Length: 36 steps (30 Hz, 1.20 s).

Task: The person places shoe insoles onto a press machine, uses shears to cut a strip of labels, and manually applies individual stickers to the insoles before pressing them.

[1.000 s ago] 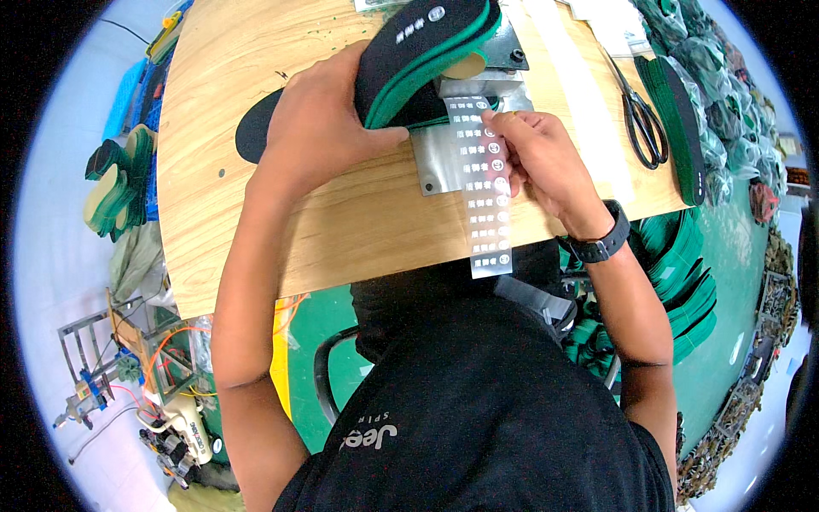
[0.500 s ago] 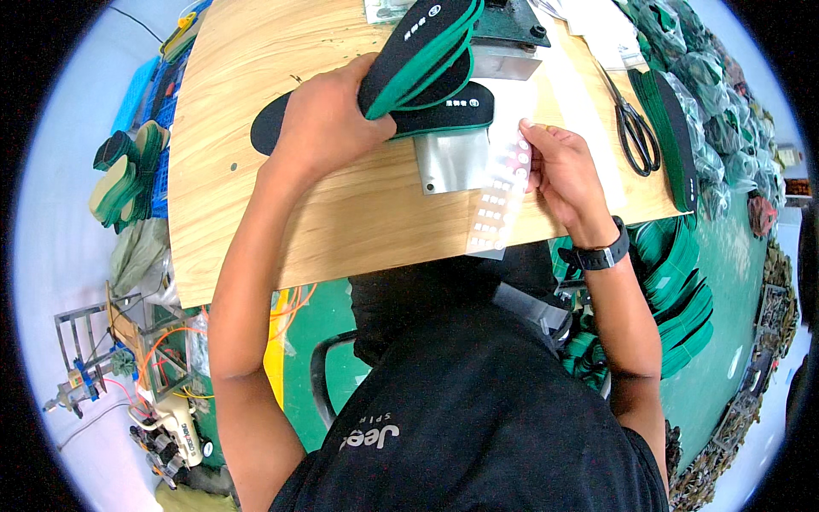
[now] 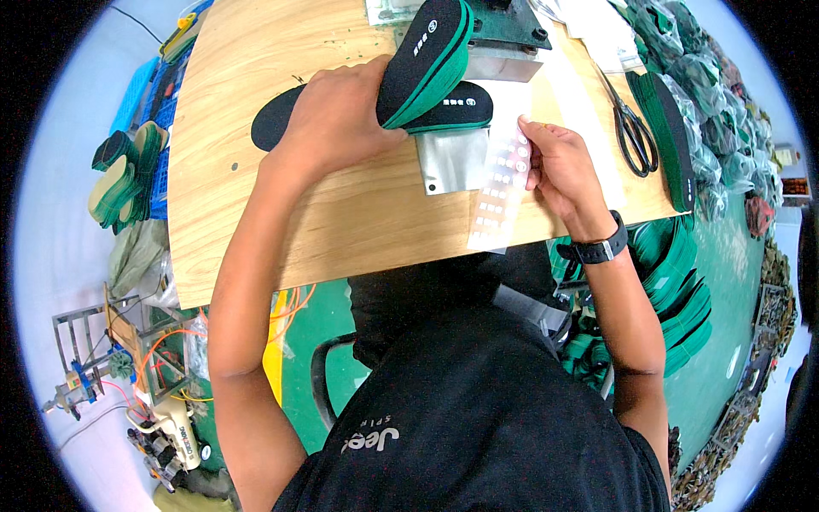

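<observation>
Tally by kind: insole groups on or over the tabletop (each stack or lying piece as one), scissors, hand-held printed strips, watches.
Insole groups: 3 (held stack in the left hand; lying insole, partly hidden; table-edge stack)
Scissors: 1
Printed strip: 1, in the right hand
Watch: 1
Total: 6

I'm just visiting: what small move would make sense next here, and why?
Perhaps the left hand should slide the lower insole off the metal plate: that insole already bears a white print, and the right hand holds the clear printed strip away from it. The left hand also holds a stack of insoles, so going gently seems wise.
</observation>
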Tool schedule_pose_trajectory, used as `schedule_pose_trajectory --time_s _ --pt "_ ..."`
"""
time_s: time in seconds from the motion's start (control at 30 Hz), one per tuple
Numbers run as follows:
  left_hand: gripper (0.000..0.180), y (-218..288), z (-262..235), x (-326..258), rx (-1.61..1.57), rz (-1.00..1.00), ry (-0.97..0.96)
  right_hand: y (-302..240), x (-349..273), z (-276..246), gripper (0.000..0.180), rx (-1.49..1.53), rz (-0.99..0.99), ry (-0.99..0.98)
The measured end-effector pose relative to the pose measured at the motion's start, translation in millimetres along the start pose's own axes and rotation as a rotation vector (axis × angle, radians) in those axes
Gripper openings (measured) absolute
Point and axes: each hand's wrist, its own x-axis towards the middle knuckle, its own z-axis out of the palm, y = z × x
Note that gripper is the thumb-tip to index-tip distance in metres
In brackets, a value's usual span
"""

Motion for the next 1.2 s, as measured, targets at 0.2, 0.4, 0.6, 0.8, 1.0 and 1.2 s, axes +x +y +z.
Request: schedule_pose_trajectory --time_s 0.2,0.4,0.6,0.8,1.0,1.2 --pt "0.055 -12.1 -4.6 -4.6 -0.193 -0.027 0.019 -3.6 -2.3 1.9 0.026 0.021 -0.018 0.03" --pt "0.032 -24.9 -8.1 -17.8 -0.591 -0.207 0.293 -12.9 -2.5 28.7 0.034 -0.347 0.028 -0.186" --pt "0.025 -33.0 -10.3 -21.1 -0.698 -0.292 0.383 -14.0 9.6 25.4 0.036 -0.386 0.086 -0.206" --pt "0.026 -30.8 -9.5 -20.9 -0.664 -0.288 0.382 -14.6 9.3 24.4 0.035 -0.378 0.103 -0.219" --pt "0.026 -30.1 -8.2 -20.1 -0.693 -0.247 0.381 -15.2 9.0 22.9 0.034 -0.348 0.105 -0.22" --pt "0.025 -29.9 -5.9 -17.5 -0.672 -0.261 0.396 -15.3 9.1 23.2 0.034 -0.347 0.099 -0.195"
